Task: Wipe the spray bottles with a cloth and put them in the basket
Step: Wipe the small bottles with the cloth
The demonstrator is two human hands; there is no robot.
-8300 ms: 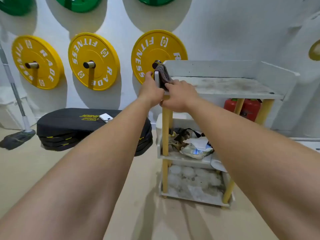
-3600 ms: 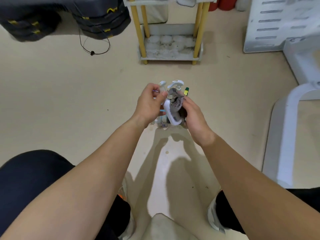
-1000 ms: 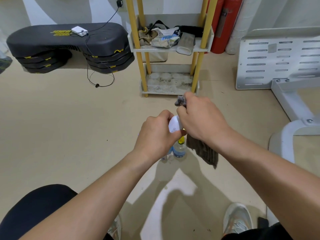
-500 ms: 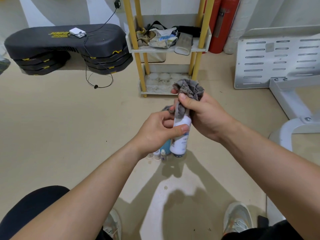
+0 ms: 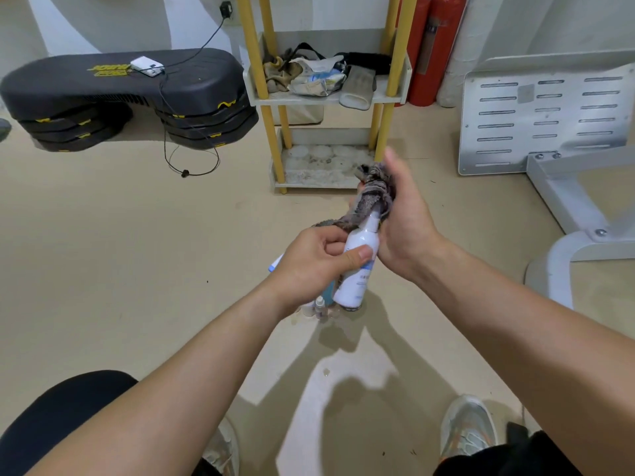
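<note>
The left hand (image 5: 316, 259) grips the white spray bottle (image 5: 357, 269) above the floor (image 5: 137, 252); the right hand (image 5: 402, 221) — blurred — seems closed round the cloth (image 5: 372, 192) over its nozzle. Small bottles (image 5: 320, 305) stand beneath, partly hidden.

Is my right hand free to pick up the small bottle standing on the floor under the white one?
Probably not yet. The right hand holds the grey cloth around the top of the white spray bottle, which the left hand grips; the small bottle stands on the floor beneath them.
</note>
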